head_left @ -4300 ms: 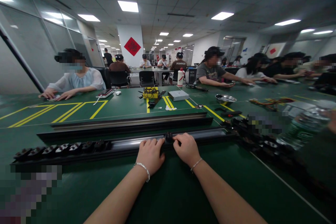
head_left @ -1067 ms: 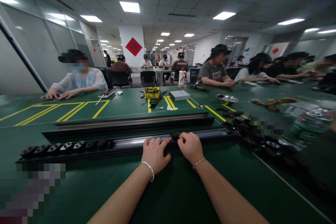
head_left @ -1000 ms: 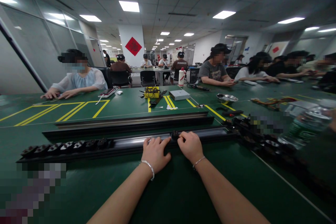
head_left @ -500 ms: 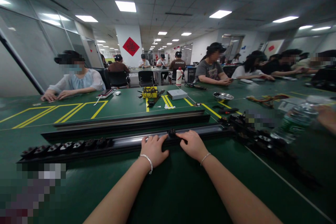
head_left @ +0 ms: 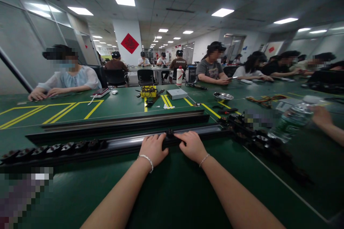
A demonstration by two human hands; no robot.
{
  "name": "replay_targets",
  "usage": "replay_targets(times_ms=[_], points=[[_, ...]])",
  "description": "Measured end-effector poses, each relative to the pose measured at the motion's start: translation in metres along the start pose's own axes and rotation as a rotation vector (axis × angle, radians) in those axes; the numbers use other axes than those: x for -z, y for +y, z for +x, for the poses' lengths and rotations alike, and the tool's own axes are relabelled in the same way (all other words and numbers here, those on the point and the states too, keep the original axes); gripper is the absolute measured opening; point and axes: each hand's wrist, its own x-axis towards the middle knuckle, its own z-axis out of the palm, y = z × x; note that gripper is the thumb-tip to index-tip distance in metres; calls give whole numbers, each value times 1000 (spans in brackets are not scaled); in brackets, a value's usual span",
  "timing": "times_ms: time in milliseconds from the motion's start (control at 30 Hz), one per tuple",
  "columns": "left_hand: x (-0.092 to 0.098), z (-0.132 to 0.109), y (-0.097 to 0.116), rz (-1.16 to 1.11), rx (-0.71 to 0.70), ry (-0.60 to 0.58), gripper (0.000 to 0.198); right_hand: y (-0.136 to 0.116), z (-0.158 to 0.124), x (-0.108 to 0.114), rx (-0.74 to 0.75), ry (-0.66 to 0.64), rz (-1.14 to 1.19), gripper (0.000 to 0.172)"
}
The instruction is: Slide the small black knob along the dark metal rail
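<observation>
A long black rail (head_left: 129, 142) with a shiny channel lies across the table before me. Several black round socket modules (head_left: 53, 148) sit in a row at its left end. Between my hands, one small black module (head_left: 170, 134) rests in the channel. My left hand (head_left: 153, 150) lies over the rail's near edge, fingers stretched and index fingertip beside that module. From the other side, my right hand (head_left: 192, 147) points its index finger at the module, thumb apart and the other fingers partly bent. Whether the fingertips press on it is hard to see.
A second dark rail (head_left: 120, 123) lies just beyond. To the right are a pile of black modules (head_left: 268, 146), a plastic bottle (head_left: 292, 118) near another person's hand (head_left: 322, 117), and a metal bowl (head_left: 223, 96). A yellow box with cables (head_left: 148, 92) stands farther back.
The view has shifted slightly, so most things appear farther left. Both hands keep about the same place around the small module. The other person's hand at the right shows more fully.
</observation>
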Motion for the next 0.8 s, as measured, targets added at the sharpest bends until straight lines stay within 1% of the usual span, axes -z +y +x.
replay_targets(times_ms=[133,333,800], points=[[-4,-2,5,-13,-27,35,55,-1,1,1,-5,12,-6,39],[-5,-3,4,-23,-25,44,56,0,2,2,-4,-8,-8,39],[-1,-2,6,-34,6,6,54,2,3,1,-6,22,20,38]])
